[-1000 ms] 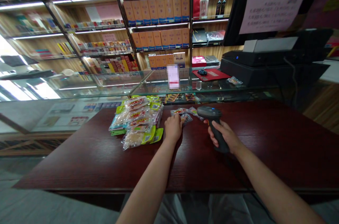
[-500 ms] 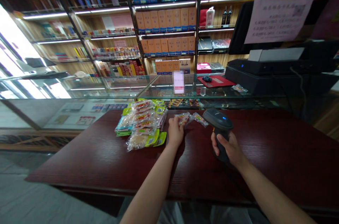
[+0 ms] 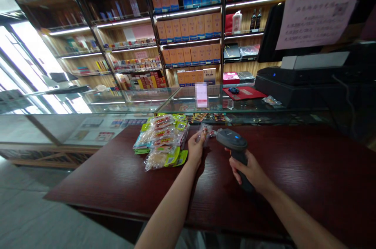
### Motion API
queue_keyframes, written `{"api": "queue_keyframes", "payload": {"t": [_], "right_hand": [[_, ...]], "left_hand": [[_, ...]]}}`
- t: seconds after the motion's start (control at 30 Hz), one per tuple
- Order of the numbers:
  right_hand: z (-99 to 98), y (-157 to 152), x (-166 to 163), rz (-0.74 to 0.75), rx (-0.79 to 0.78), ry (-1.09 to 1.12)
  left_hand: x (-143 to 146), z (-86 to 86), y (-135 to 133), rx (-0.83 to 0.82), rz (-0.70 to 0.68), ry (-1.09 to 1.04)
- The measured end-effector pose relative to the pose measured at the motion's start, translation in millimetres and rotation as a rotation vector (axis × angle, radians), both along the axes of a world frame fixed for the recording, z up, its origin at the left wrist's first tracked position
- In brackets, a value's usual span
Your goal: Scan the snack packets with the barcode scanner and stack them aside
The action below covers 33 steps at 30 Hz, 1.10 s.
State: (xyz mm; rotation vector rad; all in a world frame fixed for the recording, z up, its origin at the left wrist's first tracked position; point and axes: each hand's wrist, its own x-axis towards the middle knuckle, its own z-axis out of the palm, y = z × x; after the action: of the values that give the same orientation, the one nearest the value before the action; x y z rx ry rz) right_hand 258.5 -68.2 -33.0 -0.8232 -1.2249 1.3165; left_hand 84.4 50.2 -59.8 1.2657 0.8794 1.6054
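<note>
My left hand (image 3: 195, 149) is closed on a small clear snack packet (image 3: 205, 131), lifted a little off the dark red table (image 3: 117, 178) and tilted toward the scanner. My right hand (image 3: 249, 171) grips the handle of a grey barcode scanner (image 3: 232, 141), whose head points left at the packet from a short distance. A pile of several snack packets (image 3: 161, 139) in yellow-green and clear wrappers lies just left of my left hand.
A glass display counter (image 3: 141, 102) runs behind the table, with a red mat and mouse (image 3: 241, 92) on it. A black register and printer (image 3: 305, 80) stand at the right. Shelves of boxed goods (image 3: 190, 29) fill the back wall.
My left hand has picked the small packet up off the table and turned it toward the scanner. The scanner has swung left, closer to the packet. The camera view has shifted.
</note>
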Motion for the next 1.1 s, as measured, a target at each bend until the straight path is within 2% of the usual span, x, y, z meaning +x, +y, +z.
{"api": "queue_keyframes", "payload": {"t": [0.23,0.4,0.47,0.6,0.77,0.93,1.1], "right_hand": [[-3.5,2,1,0.024,-0.015,-0.003],[-4.2,0,1,0.023,0.0,0.004],[-3.5,0,1,0.036,0.012,0.009],[-2.6,-1,1,0.046,0.013,0.002],[-3.5,-1,2,0.053,-0.008,-0.027],[-2.4,-2,3,0.059,-0.018,-0.009],[0.1,-2,4,0.077,-0.014,0.028]], "left_hand": [[0,-0.7,1,0.028,0.066,-0.012],[1,-2.2,-4,-0.121,-0.044,-0.046],[2,-2.4,-6,-0.127,-0.051,-0.05],[6,-2.5,-5,-0.031,0.034,-0.09],[7,-2.3,-3,-0.05,0.068,-0.095],[4,-5.0,2,-0.005,0.168,0.039],[4,-10.0,7,-0.026,0.16,0.054]]}}
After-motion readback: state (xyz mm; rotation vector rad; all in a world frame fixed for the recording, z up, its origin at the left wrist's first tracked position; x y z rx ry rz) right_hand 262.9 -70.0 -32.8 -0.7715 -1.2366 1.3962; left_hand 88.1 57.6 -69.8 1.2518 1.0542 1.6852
